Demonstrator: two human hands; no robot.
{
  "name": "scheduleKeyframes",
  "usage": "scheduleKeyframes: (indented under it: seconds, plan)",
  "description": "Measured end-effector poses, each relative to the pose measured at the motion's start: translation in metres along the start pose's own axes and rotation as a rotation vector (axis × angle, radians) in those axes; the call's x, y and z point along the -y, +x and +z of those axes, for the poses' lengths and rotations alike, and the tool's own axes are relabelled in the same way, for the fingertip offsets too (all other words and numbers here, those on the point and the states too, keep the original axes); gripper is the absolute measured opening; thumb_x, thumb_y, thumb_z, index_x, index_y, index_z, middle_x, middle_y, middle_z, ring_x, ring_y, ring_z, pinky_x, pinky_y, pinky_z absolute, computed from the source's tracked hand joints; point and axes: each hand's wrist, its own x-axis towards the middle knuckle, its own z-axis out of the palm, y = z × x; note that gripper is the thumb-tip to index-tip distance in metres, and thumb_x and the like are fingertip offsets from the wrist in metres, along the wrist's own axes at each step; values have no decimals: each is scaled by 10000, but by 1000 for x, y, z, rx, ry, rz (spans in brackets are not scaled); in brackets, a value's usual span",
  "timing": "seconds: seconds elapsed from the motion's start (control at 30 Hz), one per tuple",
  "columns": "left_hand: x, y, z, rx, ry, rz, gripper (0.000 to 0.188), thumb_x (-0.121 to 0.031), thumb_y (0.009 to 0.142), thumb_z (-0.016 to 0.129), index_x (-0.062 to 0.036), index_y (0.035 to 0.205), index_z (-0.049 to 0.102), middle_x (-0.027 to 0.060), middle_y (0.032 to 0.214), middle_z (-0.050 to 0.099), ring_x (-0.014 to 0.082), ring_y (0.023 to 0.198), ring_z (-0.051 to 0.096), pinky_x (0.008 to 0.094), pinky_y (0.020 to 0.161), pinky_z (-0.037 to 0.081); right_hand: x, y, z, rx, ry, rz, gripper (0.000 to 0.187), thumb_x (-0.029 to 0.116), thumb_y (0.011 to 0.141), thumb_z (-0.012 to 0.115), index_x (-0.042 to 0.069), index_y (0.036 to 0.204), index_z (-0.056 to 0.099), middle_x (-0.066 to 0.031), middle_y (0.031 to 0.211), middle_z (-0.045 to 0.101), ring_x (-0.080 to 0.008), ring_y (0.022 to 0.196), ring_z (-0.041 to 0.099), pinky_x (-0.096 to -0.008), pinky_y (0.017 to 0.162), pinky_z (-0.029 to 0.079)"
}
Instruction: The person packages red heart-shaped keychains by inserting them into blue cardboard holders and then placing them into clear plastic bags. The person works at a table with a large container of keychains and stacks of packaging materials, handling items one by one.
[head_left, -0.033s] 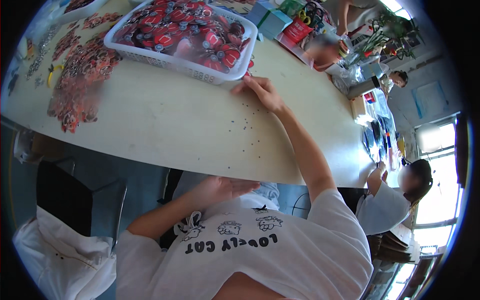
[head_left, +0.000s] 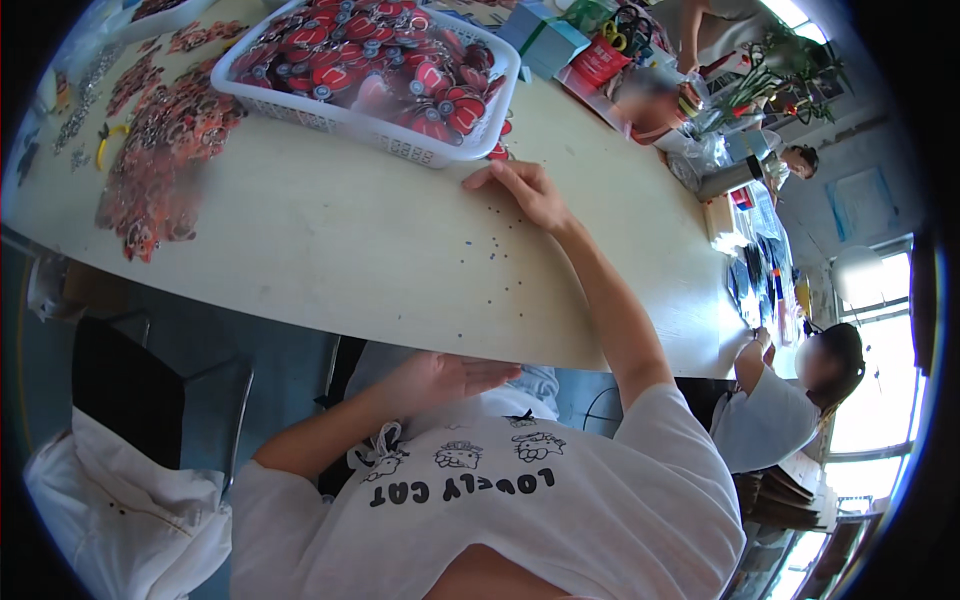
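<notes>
My right hand [head_left: 535, 195] reaches over the table, just in front of the near right corner of a white plastic basket [head_left: 440, 155]. Its thumb and fingers are bent together. Anything between them is hidden or too small to make out. Tiny dark bits [head_left: 495, 256] lie scattered on the tabletop just below this hand. A heap of red, rounded flat pieces with dark edges [head_left: 430, 80] fills the basket. At the table's near edge, in front of my shirt, my left hand [head_left: 445, 377] is open and empty, its fingers stretched out flat.
Reddish flat pieces [head_left: 165, 160] are spread at the left, beside yellow-handled pliers [head_left: 104, 145] and small metal parts [head_left: 90, 100]. A light blue box [head_left: 545, 45] and a red container [head_left: 600, 62] stand beyond the basket. A co-worker [head_left: 790, 400] sits at the right.
My right hand's thumb has come away from the basket's corner, closer to its fingers. The left hand stays put. The whole view has shifted very slightly.
</notes>
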Motion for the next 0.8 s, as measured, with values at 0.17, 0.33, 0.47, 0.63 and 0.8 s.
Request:
scheduleKeyframes:
  seconds: [0.17,0.33,0.47,0.63,0.8]
  plan:
    - [1,-5,3,15,-24,38,724,-505,1001,292,85,1418,244,275,1453,298,367,1365,310,431,1162,268,32,-54,61,155,-19,-50,308,231,1003,482,-9,1039,671,-91,1042,682,-178,995,621,-327,888,487]
    - [4,-8,-15,-3,18,84,528,-382,1026,347,56,1314,413,189,1329,479,251,1281,459,390,1102,383,50,-107,105,259,-13,-298,227,152,966,523,-23,1012,661,-156,1061,665,-287,1024,627,-373,905,491]
    - [1,-12,-21,43,218,67,440,-379,1008,418,-20,1260,455,97,1283,511,198,1217,512,362,1033,457,59,-133,121,234,116,-324,216,126,954,530,-30,1040,653,-166,1089,660,-300,1048,622,-380,913,487]
    - [-2,-4,22,-19,19,23,549,-361,1020,374,42,1391,334,195,1430,389,307,1334,389,420,1126,349,55,-110,76,-190,159,-66,327,229,1009,454,-29,1088,638,-130,1075,672,-196,1041,611,-342,921,469]
    - [0,1,34,-145,-48,9,619,-381,1011,365,69,1423,261,241,1470,307,356,1354,336,432,1159,278,26,-52,51,-198,-20,46,402,347,1019,411,19,1071,638,-92,968,666,-165,918,595,-330,853,482]
